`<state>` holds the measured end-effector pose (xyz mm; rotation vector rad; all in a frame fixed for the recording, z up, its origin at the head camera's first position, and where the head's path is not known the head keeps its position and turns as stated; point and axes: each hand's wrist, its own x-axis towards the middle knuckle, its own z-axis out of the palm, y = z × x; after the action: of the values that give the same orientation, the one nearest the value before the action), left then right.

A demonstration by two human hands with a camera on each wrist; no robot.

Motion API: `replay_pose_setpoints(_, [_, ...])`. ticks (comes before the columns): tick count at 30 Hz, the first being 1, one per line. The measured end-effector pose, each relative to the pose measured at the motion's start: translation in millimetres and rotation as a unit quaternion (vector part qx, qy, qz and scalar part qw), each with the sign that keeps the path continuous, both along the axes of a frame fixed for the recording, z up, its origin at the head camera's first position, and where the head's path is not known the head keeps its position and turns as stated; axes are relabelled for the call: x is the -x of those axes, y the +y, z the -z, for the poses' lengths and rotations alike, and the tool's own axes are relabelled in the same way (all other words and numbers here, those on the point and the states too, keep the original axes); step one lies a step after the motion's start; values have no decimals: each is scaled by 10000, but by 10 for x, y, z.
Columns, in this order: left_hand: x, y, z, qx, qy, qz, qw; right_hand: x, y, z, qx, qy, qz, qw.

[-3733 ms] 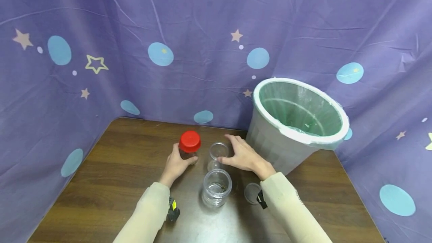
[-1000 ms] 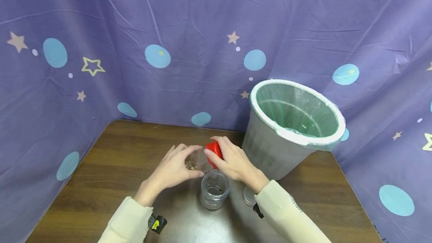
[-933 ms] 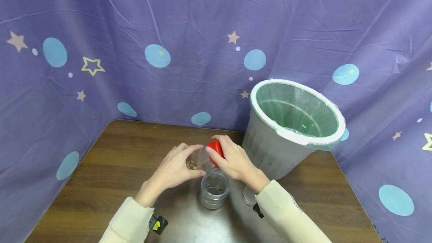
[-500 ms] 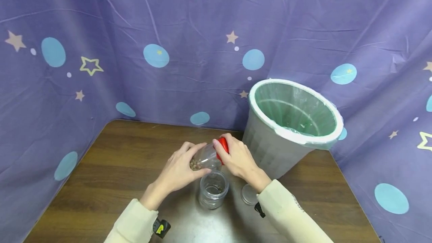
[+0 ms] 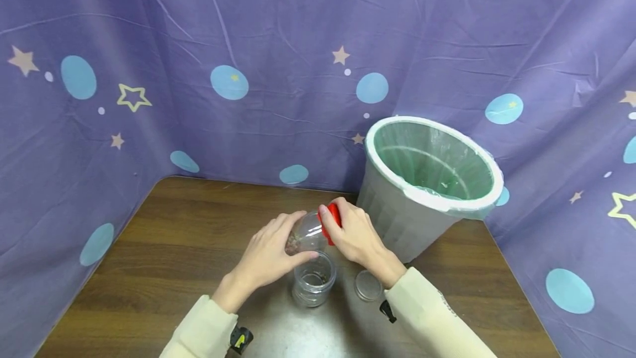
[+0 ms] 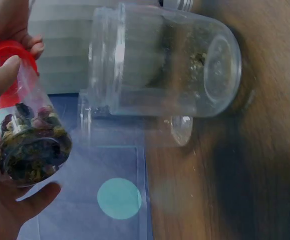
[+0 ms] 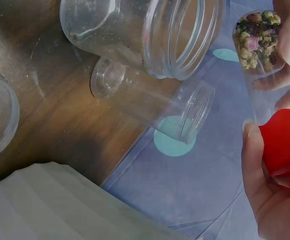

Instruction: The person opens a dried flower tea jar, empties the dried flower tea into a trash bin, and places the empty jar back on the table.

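A clear jar of dried flower buds (image 5: 304,235) is held tilted above the table, its red lid (image 5: 333,220) pointing right. My left hand (image 5: 268,253) is wrapped around the jar's lower part, where the buds have gathered, as the left wrist view shows. My right hand (image 5: 361,239) grips the red lid, which still sits on the jar. Just below and in front stands a wide clear jar (image 5: 313,287) without a lid, a few crumbs at its bottom. Behind that, a narrow clear jar (image 7: 149,102) stands open, mostly hidden in the head view.
A round clear lid (image 5: 368,286) lies on the wooden table (image 5: 199,220), right of the wide jar and near my right wrist. At the back right stands a large pale bin (image 5: 392,209) with a green liner. A purple curtain (image 5: 298,32) hangs behind the table.
Earlier the red-lidded jar stood upright in my left hand, with my right hand by the narrow jar. It was then tilted, and my right hand took its lid. Lately both hands shifted slightly right.
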<state>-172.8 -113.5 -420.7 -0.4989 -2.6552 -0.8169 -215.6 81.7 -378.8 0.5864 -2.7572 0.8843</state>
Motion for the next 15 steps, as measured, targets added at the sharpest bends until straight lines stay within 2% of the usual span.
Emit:
replay_pose_setpoints(3, [4,6,-8,-161,-111,85,9998,-36,33,3,5,-4,-62,10000])
replay_pose_setpoints(10, [-21,2,-34,-583,-620,224,9961,-78,148,7,-176,-5,-437,9989])
replay_pose_setpoints(13, [-28,18,-31,-565,-558,199,9966,-63,191,-13,55,-89,-391,9992])
replay_pose_setpoints(15, [-32,39,-23,-447,-367,186,9982,-49,207,-35,234,-169,-250,9993])
